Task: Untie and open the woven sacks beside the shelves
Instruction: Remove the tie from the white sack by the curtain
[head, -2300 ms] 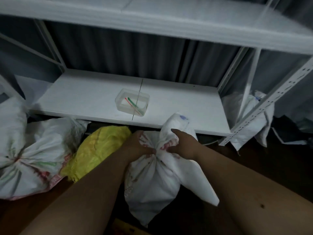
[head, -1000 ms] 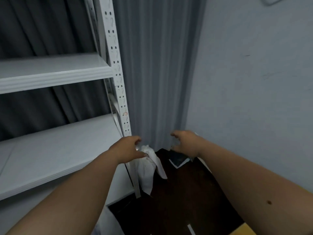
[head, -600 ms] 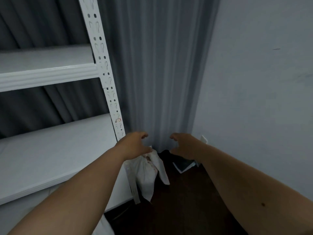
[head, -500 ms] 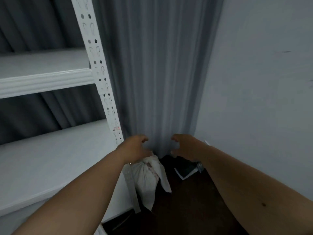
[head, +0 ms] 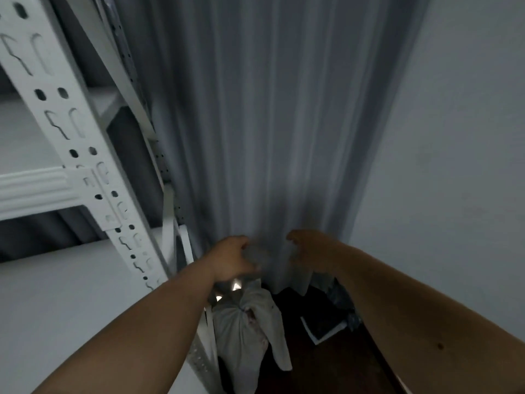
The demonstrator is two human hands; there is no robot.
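White woven sack point(head: 244, 322) sits at 6 o'clock, against the shelf upright point(head: 85, 177). Our left hand point(head: 231, 258) and right hand point(head: 314, 245) hover above it, fingers loosely curled, empty. Looks soft, light, slick; we'd pinch the tied neck.

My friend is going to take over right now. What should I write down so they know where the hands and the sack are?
Left hand: fingers loosely curled, holding nothing, above the sack.
Right hand: fingers loosely curled, empty, in front of the grey curtain.
White woven sack: on the dark floor beside the shelf post, below the left hand, neck gathered into a knot.
Done: nothing visible on this sack.
Left: reach down, untie the knot, pull the mouth open.
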